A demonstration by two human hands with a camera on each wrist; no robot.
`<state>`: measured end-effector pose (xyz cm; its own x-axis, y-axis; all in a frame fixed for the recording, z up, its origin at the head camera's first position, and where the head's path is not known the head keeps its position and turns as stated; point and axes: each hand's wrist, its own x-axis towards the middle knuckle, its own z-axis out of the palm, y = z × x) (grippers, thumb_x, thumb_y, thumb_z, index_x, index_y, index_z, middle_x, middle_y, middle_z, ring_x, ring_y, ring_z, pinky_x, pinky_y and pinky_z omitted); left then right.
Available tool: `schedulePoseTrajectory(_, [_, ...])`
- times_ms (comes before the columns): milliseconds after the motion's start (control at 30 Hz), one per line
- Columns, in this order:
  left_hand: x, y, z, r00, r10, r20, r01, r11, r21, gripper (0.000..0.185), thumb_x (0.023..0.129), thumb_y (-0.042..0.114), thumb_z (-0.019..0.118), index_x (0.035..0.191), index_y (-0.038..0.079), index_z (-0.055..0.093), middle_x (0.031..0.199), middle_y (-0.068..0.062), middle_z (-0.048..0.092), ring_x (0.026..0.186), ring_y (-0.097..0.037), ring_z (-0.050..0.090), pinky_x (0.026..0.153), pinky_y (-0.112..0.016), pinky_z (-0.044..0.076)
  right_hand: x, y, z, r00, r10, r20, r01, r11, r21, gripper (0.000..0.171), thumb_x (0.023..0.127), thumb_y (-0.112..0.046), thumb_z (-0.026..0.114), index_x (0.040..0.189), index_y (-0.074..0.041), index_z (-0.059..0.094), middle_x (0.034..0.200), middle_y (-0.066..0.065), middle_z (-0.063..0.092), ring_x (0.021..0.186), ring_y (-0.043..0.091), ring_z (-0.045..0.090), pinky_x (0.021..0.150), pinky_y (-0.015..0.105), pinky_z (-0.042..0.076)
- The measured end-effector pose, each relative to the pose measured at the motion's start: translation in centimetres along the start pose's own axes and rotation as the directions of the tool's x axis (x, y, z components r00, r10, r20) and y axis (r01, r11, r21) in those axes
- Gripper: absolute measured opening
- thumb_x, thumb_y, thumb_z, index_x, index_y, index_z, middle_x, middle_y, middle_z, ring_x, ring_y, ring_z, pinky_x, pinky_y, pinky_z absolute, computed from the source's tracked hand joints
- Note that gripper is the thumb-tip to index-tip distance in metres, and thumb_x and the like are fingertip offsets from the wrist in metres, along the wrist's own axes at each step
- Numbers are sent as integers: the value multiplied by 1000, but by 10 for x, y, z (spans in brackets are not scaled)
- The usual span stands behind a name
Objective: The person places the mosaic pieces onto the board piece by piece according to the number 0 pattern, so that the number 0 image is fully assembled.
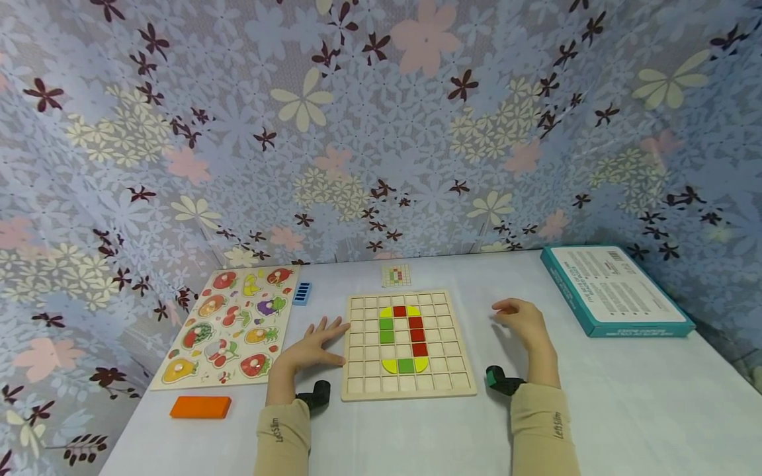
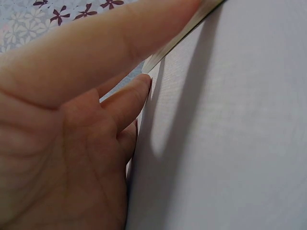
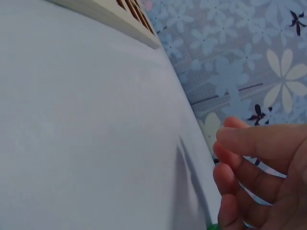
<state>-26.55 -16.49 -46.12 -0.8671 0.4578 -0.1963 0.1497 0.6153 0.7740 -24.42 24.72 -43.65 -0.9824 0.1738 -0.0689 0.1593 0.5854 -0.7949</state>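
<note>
1. Head view: the wooden grid board [image 1: 408, 344] lies flat on the white table [image 1: 595, 396], between the two hands, with red, green and yellow tiles [image 1: 403, 337] seated in its middle cells. The left hand [image 1: 315, 345] lies flat with fingers spread, its fingertips touching the board's left edge. To steady the board well, that hand would likely do best pressing down and inward without lifting the edge – a judgement, not something seen. The right hand [image 1: 519, 322] hovers to the right of the board, apart from it, fingers loosely curled and holding nothing.

2. Left wrist view: the left hand [image 2: 62, 143] is relaxed and open, palm toward the camera, one straight finger [image 2: 132, 93] meeting the pale board edge [image 2: 192, 26] on the table.

3. Right wrist view: the right hand's fingers [image 3: 259, 158] hang loosely bent over the table, nothing between them – the board's corner [image 3: 129, 21] sits well apart.

4. Around: a fruit puzzle [image 1: 232, 324], an orange block [image 1: 200, 406], a small pattern card [image 1: 396, 275] and a teal box [image 1: 613, 291].
</note>
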Motion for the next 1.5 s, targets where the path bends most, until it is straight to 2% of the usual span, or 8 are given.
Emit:
schedulePoseTrajectory(233, [0, -1, 0, 1000, -7, 0, 7, 1000, 8, 81, 71, 20, 77, 142, 13, 38, 153, -9, 17, 141, -33, -7, 113, -51, -8, 1, 9, -7, 998, 65, -28, -65, 998, -12, 33, 82, -1, 56, 114, 6, 58, 116, 29, 53, 107, 41, 47, 90, 53, 41])
schedulePoseTrajectory(400, [1, -2, 0, 1000, -2, 6, 2, 1000, 11, 81, 72, 21, 77, 142, 13, 38, 153, -10, 16, 141, -33, -7, 113, -50, -9, 3, 12, -9, 985, 167, -40, -168, 985, -38, 42, 77, 3, 52, 118, 3, 56, 128, 29, 44, 113, 45, 36, 92, 57, 34])
schedulePoseTrajectory(600, [2, -3, 0, 1000, 0, 6, 0, 1000, 17, 81, 72, 22, 76, 142, 13, 38, 153, -10, 17, 141, -32, -6, 113, -49, -9, 2, 13, -9, 968, 243, -67, -250, 962, -108, 42, 73, 5, 51, 114, -1, 57, 118, 25, 46, 107, 46, 32, 87, 61, 27])
schedulePoseTrajectory(900, [2, -2, 0, 1000, 14, 4, -14, 1000, 18, 81, 71, 20, 77, 142, 12, 38, 153, -11, 17, 141, -33, -5, 113, -49, -8, 0, 14, -10, 970, 236, -61, -241, 963, -116, 40, 74, 6, 49, 113, -1, 57, 107, 22, 51, 99, 40, 43, 91, 67, 21])
schedulePoseTrajectory(1000, [2, -2, 0, 1000, 16, 5, -16, 1000, 16, 81, 71, 20, 77, 142, 12, 38, 153, -11, 17, 141, -33, -6, 113, -49, -8, 2, 14, -9, 973, 223, -62, -229, 966, -117, 42, 73, 7, 50, 113, -1, 57, 102, 19, 51, 93, 36, 43, 86, 61, 27])
schedulePoseTrajectory(1133, [2, -3, 0, 1000, 14, 6, -14, 1000, 16, 81, 71, 21, 77, 142, 13, 38, 153, -11, 17, 141, -33, -6, 113, -49, -9, 3, 10, -7, 985, 158, -70, -166, 977, -134, 41, 72, 8, 54, 113, 2, 57, 98, 20, 50, 86, 33, 44, 74, 46, 38])
schedulePoseTrajectory(1233, [3, -4, 0, 1000, 15, 6, -15, 1000, 21, 81, 72, 21, 77, 142, 13, 38, 153, -11, 16, 141, -33, -6, 113, -49, -9, 4, 7, -4, 992, 109, -67, -117, 984, -137, 40, 72, 9, 58, 113, 5, 57, 103, 25, 50, 88, 35, 46, 70, 41, 44])
schedulePoseTrajectory(1500, [3, -4, 0, 1000, 17, 7, -17, 1000, 21, 81, 72, 22, 77, 142, 13, 37, 153, -10, 16, 141, -33, -6, 113, -48, -9, 4, 0, 4, 997, 70, -38, -74, 993, -97, 47, 70, 9, 66, 116, 5, 55, 119, 31, 47, 102, 43, 45, 82, 51, 45])
